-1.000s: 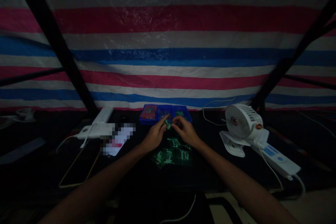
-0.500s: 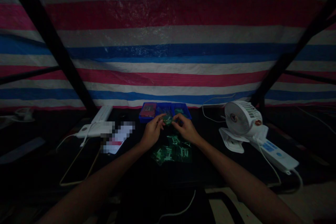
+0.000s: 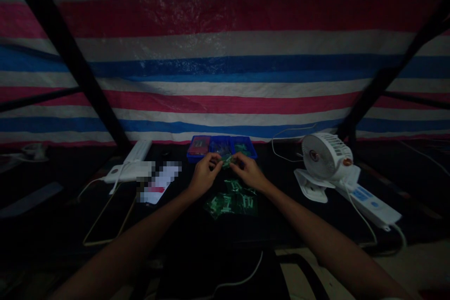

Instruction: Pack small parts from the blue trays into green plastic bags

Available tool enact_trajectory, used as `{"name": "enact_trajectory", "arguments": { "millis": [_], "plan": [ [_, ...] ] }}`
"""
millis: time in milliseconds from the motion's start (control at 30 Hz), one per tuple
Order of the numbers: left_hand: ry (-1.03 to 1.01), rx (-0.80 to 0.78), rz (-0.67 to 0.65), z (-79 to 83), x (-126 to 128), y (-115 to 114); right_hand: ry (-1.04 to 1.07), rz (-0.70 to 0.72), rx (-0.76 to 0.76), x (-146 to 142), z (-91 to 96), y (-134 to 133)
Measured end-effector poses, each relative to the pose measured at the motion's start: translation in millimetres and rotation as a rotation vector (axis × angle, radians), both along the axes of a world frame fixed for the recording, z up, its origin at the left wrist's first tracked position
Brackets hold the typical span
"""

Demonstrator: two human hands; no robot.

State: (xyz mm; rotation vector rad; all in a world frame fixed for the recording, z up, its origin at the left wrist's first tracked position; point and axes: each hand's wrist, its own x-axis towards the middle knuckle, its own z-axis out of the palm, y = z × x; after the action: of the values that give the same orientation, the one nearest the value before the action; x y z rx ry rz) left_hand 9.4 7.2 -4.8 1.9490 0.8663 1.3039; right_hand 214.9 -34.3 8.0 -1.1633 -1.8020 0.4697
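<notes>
- Hiding partly behind the fingertips, a small green packet [image 3: 227, 162] is sitting between the two hands, and I am not making out its contents.
- Poor light is muddying the details, and blocky patches are covering parts of a pale flat thing [image 3: 162, 183] left of the hands.
- Both forearms are running out of view on the near side.
- The left hand [image 3: 205, 172] is curling inward, its thumb and fingers closing on one edge of the packet.
- The right hand [image 3: 249, 172] is facing it, thumb and forefinger pinching the opposite edge.
- Just nearer than the hands, green bags [image 3: 232, 205] are lying in a cluster on the dark table [image 3: 195, 232].
- Just beyond the hands, a blue tray [image 3: 191, 160] is standing, its left compartment holding reddish packets [image 3: 200, 145]; the middle one's contents are looking too dark to identify.
- Well right of the hands, a white fan [image 3: 318, 154] is standing near a power strip [image 3: 372, 207].
- Beyond the tray, a striped sheet [image 3: 225, 103] is hanging.
</notes>
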Motion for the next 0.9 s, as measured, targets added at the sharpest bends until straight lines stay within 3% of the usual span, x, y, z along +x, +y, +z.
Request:
{"name": "enact_trajectory", "arguments": {
  "millis": [467,900],
  "plan": [
    [0.131,0.061,-0.02,8.7,-0.9,-8.9,0.039,0.0,-0.01,3.0,-0.8,1.7],
    [0.19,0.108,-0.03,11.0,-1.2,-10.4,-0.018,0.032,0.073,2.6,0.6,1.9]
  ]
}}
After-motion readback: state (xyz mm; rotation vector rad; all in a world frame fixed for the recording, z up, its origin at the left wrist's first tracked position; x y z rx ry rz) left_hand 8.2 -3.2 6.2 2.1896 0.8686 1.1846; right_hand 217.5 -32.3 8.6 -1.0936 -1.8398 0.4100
